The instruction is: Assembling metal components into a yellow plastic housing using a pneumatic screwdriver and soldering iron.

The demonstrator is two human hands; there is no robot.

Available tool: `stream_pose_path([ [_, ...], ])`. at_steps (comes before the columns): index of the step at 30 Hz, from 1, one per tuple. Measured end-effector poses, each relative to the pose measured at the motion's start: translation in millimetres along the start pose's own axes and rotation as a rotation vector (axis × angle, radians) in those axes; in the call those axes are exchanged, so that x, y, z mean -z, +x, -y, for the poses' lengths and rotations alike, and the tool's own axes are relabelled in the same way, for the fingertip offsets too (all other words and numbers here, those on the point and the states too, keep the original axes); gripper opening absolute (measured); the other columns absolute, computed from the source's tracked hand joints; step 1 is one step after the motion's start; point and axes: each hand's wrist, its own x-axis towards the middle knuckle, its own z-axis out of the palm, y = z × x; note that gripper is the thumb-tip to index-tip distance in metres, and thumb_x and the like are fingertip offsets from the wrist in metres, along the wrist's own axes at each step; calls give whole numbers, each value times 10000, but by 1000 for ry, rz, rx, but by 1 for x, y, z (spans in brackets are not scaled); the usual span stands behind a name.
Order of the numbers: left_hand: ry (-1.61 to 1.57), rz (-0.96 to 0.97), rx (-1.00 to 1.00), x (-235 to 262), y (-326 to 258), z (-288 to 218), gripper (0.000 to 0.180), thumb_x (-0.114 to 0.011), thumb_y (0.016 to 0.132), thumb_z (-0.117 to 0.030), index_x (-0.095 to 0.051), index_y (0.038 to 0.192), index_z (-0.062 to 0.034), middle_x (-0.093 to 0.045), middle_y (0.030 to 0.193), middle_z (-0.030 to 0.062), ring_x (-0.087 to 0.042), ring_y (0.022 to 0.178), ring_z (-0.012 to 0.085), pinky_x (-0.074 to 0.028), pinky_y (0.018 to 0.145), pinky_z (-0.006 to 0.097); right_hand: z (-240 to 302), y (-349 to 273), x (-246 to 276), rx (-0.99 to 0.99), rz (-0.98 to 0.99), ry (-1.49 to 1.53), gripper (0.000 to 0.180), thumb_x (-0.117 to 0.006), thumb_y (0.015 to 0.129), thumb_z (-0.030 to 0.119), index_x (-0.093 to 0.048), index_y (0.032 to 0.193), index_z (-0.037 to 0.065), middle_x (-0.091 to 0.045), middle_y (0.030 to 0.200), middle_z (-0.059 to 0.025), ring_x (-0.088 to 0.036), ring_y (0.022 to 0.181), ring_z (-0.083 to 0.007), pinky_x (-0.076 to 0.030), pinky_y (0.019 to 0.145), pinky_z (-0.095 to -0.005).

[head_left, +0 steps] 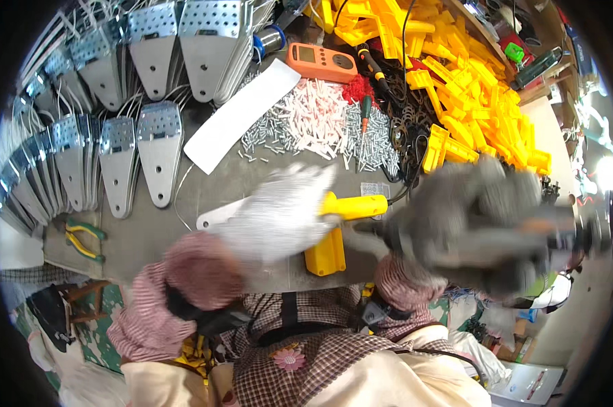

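My left hand (279, 211), in a white glove and smeared by motion, lies over a yellow plastic handle (328, 251) with its fingers closed at the handle's edge. A light metal plate (215, 216) sticks out from under the glove on the left. A yellow arm of the handle (364, 206) points right, with a dark cord at its end. My right hand (449, 224), in a grey glove, is strongly blurred to the right of the handle. It is around a dark tool that looks like a power screwdriver (554, 227), its dark tip toward the handle.
Stacked metal plates (158, 152) with wires fill the left, near green-and-yellow pliers (84, 239). Behind my hands lie a white strip (242, 115), loose screws (272, 129), pink-white sleeves (318, 115), an orange meter (321, 62) and a screwdriver (365, 115). Yellow housings (469, 95) pile up back right.
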Motion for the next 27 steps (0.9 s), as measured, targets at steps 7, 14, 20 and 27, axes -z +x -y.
stream_pose_path([
  [7, -310, 6, 179, 14, -28, 14, 584, -758, 865, -482, -629, 1265, -78, -652, 1186, 203, -645, 1103, 380, -534, 924, 454, -49, 38, -34, 470, -522, -372, 419, -763, 872, 217, -605, 1156, -46, -702, 938, -151, -692, 708, -211, -586, 607, -318],
  [14, -435, -121, 71, 5, -27, 13, 446, -793, 856, -323, -652, 1180, -52, -646, 1100, 167, -644, 982, 337, -535, 884, 434, -67, 20, -37, 124, -841, -369, 413, -772, 807, 102, -615, 1153, -61, -713, 995, -164, -691, 758, -192, -566, 642, -302],
  [20, -273, -119, 95, 10, -34, 2, 526, -804, 851, -171, -595, 1302, -1, -626, 1136, 174, -615, 1080, 300, -496, 969, 384, 1, -30, -58, 38, -1435, 208, 414, -645, 955, 282, -537, 1300, 78, -636, 960, -62, -606, 750, -142, -511, 609, -282],
  [27, -161, -170, 149, -4, -64, -42, 467, -806, 827, -192, -628, 1219, -11, -617, 1080, 170, -603, 1008, 358, -496, 911, 429, 8, -191, -16, -831, -1515, -1516, 386, -717, 893, 225, -606, 1204, 25, -611, 1112, -221, -632, 1016, -406, -542, 846, -466],
])
